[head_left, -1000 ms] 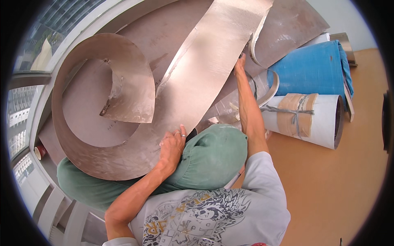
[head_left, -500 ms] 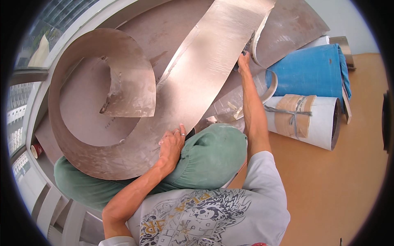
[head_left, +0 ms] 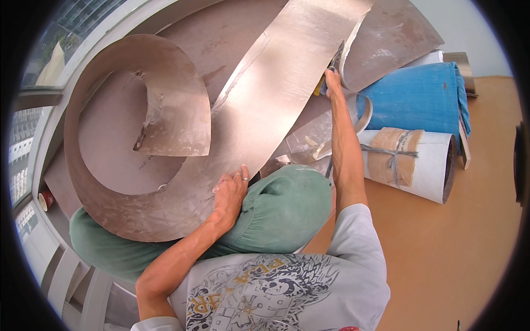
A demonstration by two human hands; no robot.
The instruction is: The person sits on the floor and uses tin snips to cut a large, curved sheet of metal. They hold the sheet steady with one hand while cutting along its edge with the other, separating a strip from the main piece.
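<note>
A long brownish metal sheet lies across my lap, its left part curled round into a large coil. My left hand rests on the sheet near its lower right edge, fingers laid on the surface, a ring on one finger. Out at the sheet's right edge, my right hand is closed round a pair of snips with dark blades and some yellow at the handle. The blades point away from me along the edge, where a narrow strip curls off to the right. My palm hides part of the handles.
To the right lie a blue-wrapped roll and a white roll tied with grey cord over brown paper. A curled offcut sits beside my right forearm. Windows line the left, with a red cup near them. Tan floor spreads right.
The right hand and snips have shifted slightly, showing more of the blades and the yellow handle. My left hand stays in place on the sheet.
</note>
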